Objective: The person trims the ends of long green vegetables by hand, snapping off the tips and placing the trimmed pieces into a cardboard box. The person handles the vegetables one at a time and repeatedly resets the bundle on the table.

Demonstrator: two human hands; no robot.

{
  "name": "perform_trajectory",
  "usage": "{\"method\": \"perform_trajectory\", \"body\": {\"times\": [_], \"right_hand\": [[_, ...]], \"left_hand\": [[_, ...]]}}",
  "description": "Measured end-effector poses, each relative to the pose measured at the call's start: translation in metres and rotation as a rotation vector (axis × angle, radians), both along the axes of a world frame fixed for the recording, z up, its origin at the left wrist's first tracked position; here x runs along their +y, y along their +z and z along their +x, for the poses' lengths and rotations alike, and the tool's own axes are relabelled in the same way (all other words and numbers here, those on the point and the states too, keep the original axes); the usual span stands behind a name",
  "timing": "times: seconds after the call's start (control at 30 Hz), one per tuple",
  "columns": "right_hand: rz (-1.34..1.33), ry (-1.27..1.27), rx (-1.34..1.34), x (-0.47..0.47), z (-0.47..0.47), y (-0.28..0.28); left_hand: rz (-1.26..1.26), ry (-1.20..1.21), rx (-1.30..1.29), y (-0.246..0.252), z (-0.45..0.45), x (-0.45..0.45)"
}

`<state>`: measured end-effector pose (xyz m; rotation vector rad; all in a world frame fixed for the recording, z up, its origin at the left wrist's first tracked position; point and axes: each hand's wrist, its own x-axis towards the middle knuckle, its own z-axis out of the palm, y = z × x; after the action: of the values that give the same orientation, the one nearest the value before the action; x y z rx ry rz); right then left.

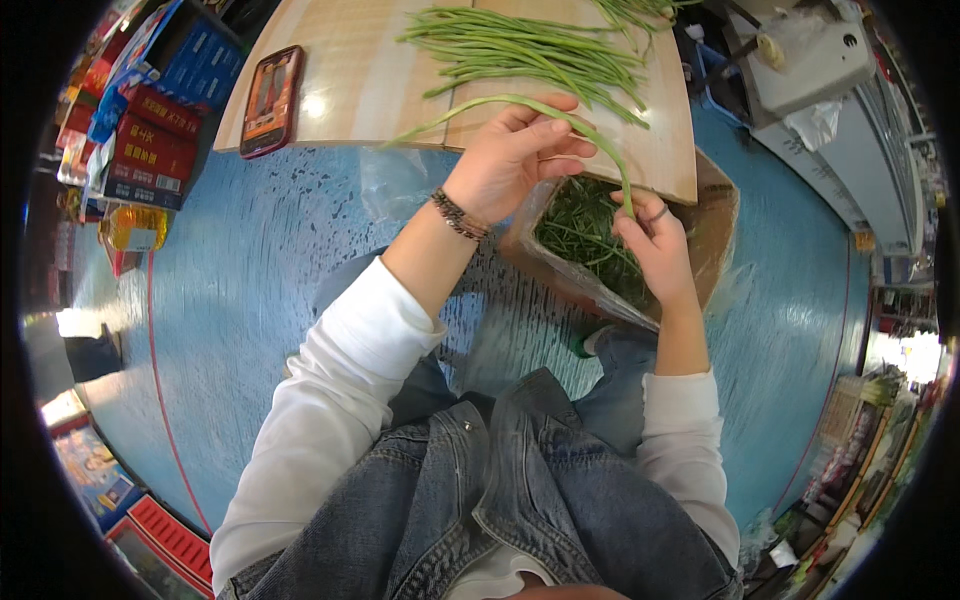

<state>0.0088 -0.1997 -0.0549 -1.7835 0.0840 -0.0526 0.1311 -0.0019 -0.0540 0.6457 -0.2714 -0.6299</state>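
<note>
A single long green bean (480,100) arches between my two hands, above the near edge of the wooden table (337,75). Around its middle my left hand (525,146) has its fingers curled, with the thumb against it. My right hand (652,232) pinches the bean's lower right end between thumb and fingers. Just beyond the left hand, a pile of long green beans (525,56) lies on the tabletop. Below my right hand stands a plastic-lined cardboard box (712,217) with green bean pieces or trimmings (581,225) inside.
A smartphone (271,101) lies at the table's left edge. More beans (645,13) are at the far right. Red boxes (154,142) and a bottle of yellow oil (135,229) stand on the left. A white scale-like appliance (825,60) is at right. The floor (225,300) is blue.
</note>
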Motion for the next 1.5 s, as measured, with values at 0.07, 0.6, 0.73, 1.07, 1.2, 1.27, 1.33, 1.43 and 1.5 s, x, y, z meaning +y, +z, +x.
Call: {"method": "perform_trajectory", "body": {"times": [0.07, 0.6, 0.73, 1.07, 1.2, 1.27, 1.33, 1.43, 1.5], "right_hand": [[-0.012, -0.068, -0.016, -0.001, -0.004, 0.003], [-0.634, 0.000, -0.058, 0.006, -0.006, 0.012], [-0.554, -0.061, -0.008, -0.004, -0.007, 0.015], [-0.687, -0.124, -0.026, -0.056, -0.020, 0.023], [-0.712, -0.117, -0.013, -0.064, -0.024, 0.024], [-0.855, -0.085, -0.099, -0.062, -0.024, 0.026], [-0.902, -0.070, -0.142, -0.057, -0.023, 0.027], [-0.863, -0.061, -0.173, -0.043, -0.020, 0.027], [-0.849, -0.047, -0.237, -0.036, -0.017, 0.026]], "left_hand": [[0.226, -0.052, -0.022, 0.003, -0.004, 0.001], [0.822, 0.428, -1.493, -0.012, -0.039, -0.027], [0.960, 0.327, -1.403, -0.018, -0.033, -0.019], [1.372, 0.068, -1.231, -0.019, -0.008, 0.009], [1.456, -0.045, -1.230, -0.020, -0.003, 0.018], [1.436, -0.102, -1.240, -0.022, -0.002, 0.021], [1.406, -0.189, -1.229, -0.023, -0.002, 0.021], [1.096, -0.365, -1.041, -0.022, -0.008, 0.015], [0.999, -0.420, -0.939, -0.020, -0.013, 0.007]]}}
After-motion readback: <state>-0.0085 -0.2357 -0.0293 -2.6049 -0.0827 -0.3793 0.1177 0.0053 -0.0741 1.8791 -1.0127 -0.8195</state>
